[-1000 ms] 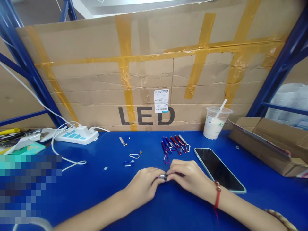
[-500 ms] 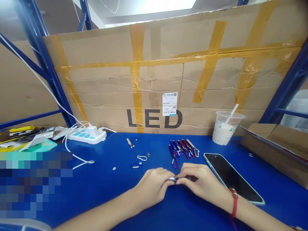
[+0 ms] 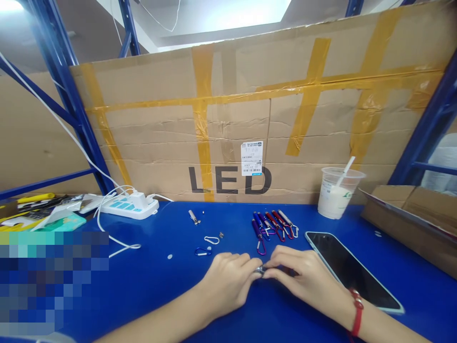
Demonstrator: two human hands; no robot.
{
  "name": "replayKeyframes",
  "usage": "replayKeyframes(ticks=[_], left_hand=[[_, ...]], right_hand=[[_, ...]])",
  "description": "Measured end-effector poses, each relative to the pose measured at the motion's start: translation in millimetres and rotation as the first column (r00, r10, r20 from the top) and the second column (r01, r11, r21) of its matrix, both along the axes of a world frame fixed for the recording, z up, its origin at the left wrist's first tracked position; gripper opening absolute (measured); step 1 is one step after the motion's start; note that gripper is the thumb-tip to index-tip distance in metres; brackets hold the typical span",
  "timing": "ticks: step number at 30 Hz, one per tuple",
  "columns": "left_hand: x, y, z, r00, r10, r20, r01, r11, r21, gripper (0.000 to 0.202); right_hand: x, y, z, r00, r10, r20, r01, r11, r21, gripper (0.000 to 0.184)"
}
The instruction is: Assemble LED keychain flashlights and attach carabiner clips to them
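Note:
My left hand (image 3: 232, 276) is closed around a small silver flashlight part (image 3: 259, 270), most of it hidden by my fingers. From the other side, the thumb and fingertips of my right hand (image 3: 300, 271) pinch its exposed end. Just beyond my hands lie a blue carabiner clip (image 3: 203, 252) and a silver carabiner clip (image 3: 212, 240), with a tiny metal piece (image 3: 221, 235) beside the latter. Farther back rests a loose silver flashlight tube (image 3: 193, 216). Several keychain flashlights (image 3: 274, 224) in purple, blue, red and silver lie in a row, with carabiners on their ends.
A phone (image 3: 353, 269) lies beside my right forearm. Behind it stand a plastic cup with a straw (image 3: 335, 197) and an open cardboard box (image 3: 410, 228). A white power strip (image 3: 130, 207) with cables sits back left. A large cardboard sheet (image 3: 160, 143) walls off the table's rear.
The view has tilted up slightly, so everything sits a little lower. Both hands stay together on the silver part; less of it shows between the fingers now.

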State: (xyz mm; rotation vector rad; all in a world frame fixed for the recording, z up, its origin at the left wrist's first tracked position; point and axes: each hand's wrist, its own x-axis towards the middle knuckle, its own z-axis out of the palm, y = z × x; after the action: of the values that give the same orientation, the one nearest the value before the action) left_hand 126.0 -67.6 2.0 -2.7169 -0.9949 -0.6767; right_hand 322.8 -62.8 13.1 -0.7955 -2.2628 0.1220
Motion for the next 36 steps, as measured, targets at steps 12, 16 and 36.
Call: replayKeyframes(ticks=[12,16,36], left_hand=[[5.2,-3.1,11.1,0.985,0.034,0.169,-0.06,0.987,0.151,0.025],[6.4,-2.8,10.4,0.976,0.067,0.209,-0.073,0.997,0.021,0.026],[6.0,-7.8,-0.8,0.985,-0.021,0.173,0.033,0.997,-0.064,0.021]], right_hand=[[-0.8,-2.4,9.8,0.983,0.017,-0.18,-0.016,1.0,0.01,0.018],[-0.4,-2.1,9.3,0.986,0.015,-0.163,-0.015,1.0,-0.003,0.019],[-1.1,-6.3,9.2,0.999,0.019,0.027,-0.01,0.947,-0.322,0.033]])
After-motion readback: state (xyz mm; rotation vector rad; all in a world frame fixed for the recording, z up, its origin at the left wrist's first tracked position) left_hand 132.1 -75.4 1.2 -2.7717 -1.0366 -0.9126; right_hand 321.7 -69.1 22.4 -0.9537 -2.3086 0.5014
